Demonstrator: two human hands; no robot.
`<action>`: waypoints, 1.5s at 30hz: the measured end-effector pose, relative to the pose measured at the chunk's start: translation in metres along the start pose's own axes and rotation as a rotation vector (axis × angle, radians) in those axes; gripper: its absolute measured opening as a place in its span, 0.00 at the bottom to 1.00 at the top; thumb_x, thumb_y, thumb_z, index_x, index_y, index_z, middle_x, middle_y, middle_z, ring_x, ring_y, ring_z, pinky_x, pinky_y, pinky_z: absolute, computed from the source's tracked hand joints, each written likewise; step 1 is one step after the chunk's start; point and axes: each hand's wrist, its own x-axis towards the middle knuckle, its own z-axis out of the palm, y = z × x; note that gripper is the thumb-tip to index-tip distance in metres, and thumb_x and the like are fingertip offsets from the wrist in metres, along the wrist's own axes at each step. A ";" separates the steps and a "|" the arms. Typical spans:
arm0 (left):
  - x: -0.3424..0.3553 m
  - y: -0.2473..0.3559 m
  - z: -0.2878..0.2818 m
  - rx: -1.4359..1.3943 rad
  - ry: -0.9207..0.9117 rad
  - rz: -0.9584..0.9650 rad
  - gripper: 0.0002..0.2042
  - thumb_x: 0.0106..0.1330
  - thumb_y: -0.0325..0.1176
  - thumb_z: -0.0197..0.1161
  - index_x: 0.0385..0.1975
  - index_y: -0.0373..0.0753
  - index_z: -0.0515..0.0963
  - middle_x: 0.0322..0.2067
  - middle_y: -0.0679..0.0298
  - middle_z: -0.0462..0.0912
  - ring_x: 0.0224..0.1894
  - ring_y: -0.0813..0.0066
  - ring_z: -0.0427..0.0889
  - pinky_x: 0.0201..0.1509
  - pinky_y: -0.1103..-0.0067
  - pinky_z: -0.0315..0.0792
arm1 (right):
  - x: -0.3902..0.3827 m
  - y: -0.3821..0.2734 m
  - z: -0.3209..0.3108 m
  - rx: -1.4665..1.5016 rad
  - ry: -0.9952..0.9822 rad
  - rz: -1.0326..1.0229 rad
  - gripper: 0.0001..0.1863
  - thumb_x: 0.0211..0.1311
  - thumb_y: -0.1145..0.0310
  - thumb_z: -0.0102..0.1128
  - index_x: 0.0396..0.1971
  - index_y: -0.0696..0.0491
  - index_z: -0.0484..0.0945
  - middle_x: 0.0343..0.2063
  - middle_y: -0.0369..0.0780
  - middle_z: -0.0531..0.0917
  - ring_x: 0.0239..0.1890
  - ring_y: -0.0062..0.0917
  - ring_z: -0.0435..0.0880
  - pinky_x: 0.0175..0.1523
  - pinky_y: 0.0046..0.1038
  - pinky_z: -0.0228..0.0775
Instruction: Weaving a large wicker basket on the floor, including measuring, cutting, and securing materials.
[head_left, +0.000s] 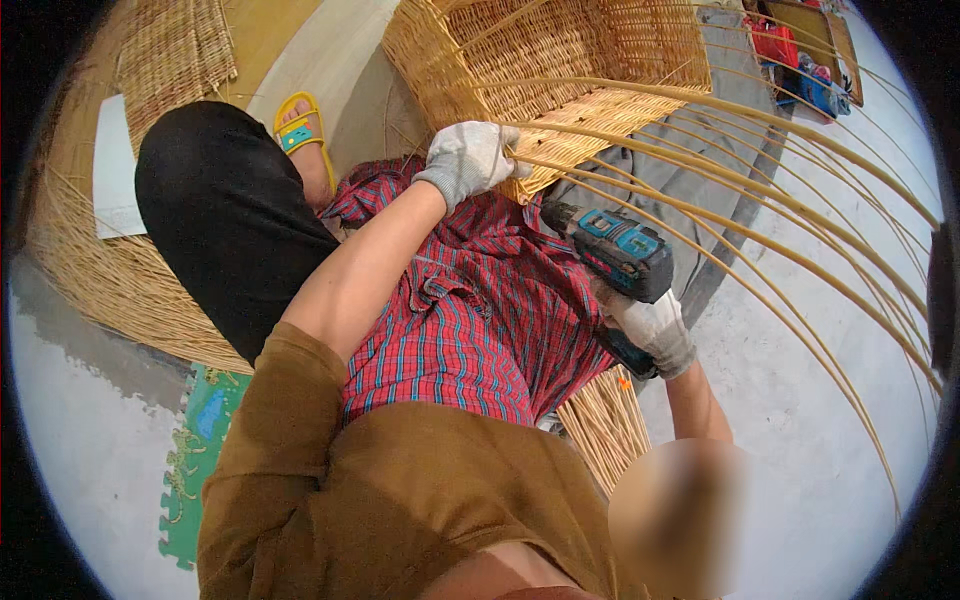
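A woven wicker basket (560, 150) lies tilted in front of me, with its hollow side facing away to the far side. My left hand (467, 160), in a pale work glove, is closed on the basket's near corner, where long canes (740, 185) stick out to the right. My right hand (652, 325), also gloved, is wrapped round the handle of a black and blue cordless drill (618, 250). The drill's front end points toward the basket's lower corner. Its tip is hidden by the basket and cloth, so I cannot tell whether it touches.
Red plaid cloth (440, 340) covers my lap. A bundle of cut canes (605, 425) lies beside my right hip. More thin canes (130, 270) spread on the left, near a woven mat (175, 60) and a green foam tile (200, 460). A crate (825, 50) with red and blue items stands far right.
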 end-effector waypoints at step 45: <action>-0.001 -0.003 0.001 0.078 0.000 0.060 0.26 0.53 0.62 0.62 0.42 0.48 0.79 0.36 0.52 0.83 0.44 0.53 0.82 0.46 0.63 0.74 | -0.100 0.017 -0.044 0.263 0.134 -0.029 0.15 0.57 0.70 0.61 0.44 0.60 0.76 0.27 0.37 0.81 0.20 0.20 0.75 0.24 0.23 0.67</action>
